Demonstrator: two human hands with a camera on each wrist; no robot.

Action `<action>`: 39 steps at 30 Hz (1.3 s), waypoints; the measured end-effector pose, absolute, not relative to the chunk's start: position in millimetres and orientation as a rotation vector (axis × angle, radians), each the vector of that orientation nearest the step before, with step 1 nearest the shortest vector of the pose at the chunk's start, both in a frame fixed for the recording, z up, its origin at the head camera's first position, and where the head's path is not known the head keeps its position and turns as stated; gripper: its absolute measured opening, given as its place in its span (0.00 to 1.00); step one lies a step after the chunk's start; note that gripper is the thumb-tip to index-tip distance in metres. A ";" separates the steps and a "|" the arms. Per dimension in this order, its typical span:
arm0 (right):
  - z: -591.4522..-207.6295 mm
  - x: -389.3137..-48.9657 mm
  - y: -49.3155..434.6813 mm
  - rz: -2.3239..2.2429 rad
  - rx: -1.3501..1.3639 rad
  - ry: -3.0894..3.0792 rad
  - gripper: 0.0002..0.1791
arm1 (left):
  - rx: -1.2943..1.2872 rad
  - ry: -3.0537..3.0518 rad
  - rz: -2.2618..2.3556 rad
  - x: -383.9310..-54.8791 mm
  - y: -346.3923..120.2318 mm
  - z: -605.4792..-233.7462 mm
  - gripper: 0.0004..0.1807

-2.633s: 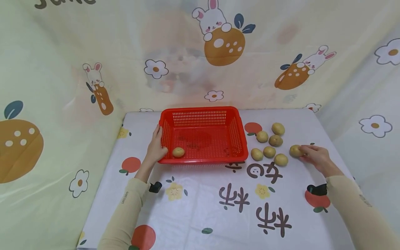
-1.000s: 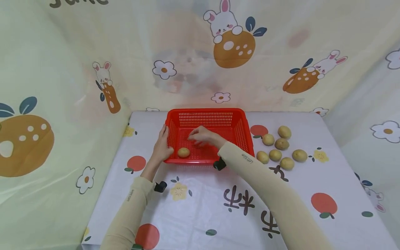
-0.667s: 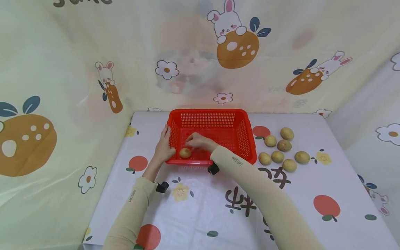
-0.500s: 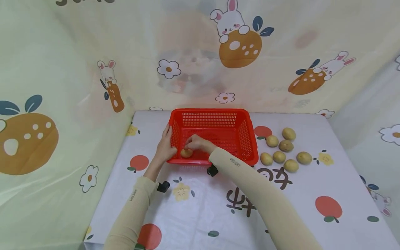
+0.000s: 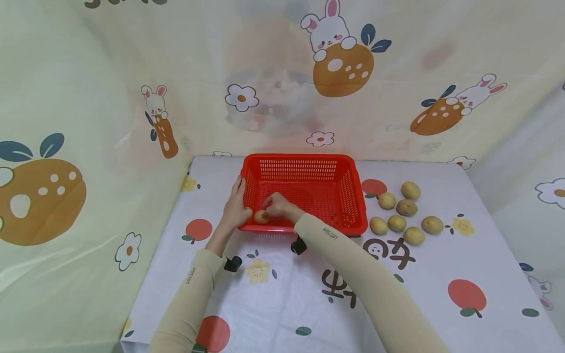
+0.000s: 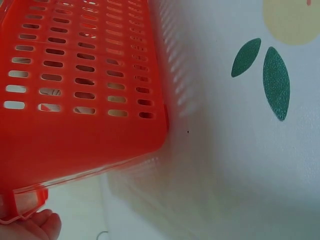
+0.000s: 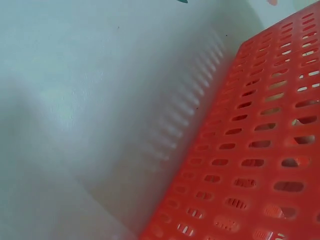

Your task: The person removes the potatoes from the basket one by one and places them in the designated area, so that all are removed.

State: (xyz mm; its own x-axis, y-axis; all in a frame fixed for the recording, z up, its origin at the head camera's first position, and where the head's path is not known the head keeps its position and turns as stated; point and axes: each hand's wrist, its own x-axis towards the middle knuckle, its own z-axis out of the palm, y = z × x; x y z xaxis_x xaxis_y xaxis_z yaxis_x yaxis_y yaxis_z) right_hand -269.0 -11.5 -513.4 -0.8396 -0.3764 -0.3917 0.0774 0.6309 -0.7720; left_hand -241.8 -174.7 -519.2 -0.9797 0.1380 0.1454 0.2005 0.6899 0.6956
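In the head view, my left hand (image 5: pixel 236 211) grips the left rim of a red perforated plastic basket (image 5: pixel 300 229). The left wrist view shows its fingertips (image 6: pixel 45 222) curled under the basket's rim. My right hand (image 5: pixel 279 205) reaches down inside the basket, near its front left corner. There its fingers pinch a small yellow-brown potato (image 5: pixel 261 217), partly covered by the hand. The right wrist view has only the slotted basket wall (image 7: pixel 260 145) and the cloth, with the right hand out of sight.
Several loose potatoes (image 5: pixel 406 207) lie in a group on the table right of the basket. A printed white cloth (image 5: pixel 282 294) covers the table. Patterned curtains (image 5: pixel 194 59) stand close behind and on both sides.
My right hand has left a potato on the table at the right and moved left into the basket, onto the potato there. My left hand stays on the rim; the view has shifted slightly.
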 end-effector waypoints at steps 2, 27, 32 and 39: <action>-512.8 -268.2 -8.3 -1.150 -0.225 2.319 0.14 | -0.301 -2.811 -1.167 -241.6 -173.1 -519.3 0.50; -449.2 -250.6 170.8 -1.578 -0.072 2.273 0.24 | -0.258 -2.830 -1.168 -234.5 -170.4 -518.3 0.51; -448.2 -239.6 248.5 -1.582 0.097 2.312 0.30 | -0.254 -2.838 -1.179 -234.1 -169.9 -518.5 0.51; -475.0 -222.1 355.6 -1.566 0.400 2.403 0.36 | -0.282 -2.822 -1.204 -234.2 -167.8 -517.9 0.51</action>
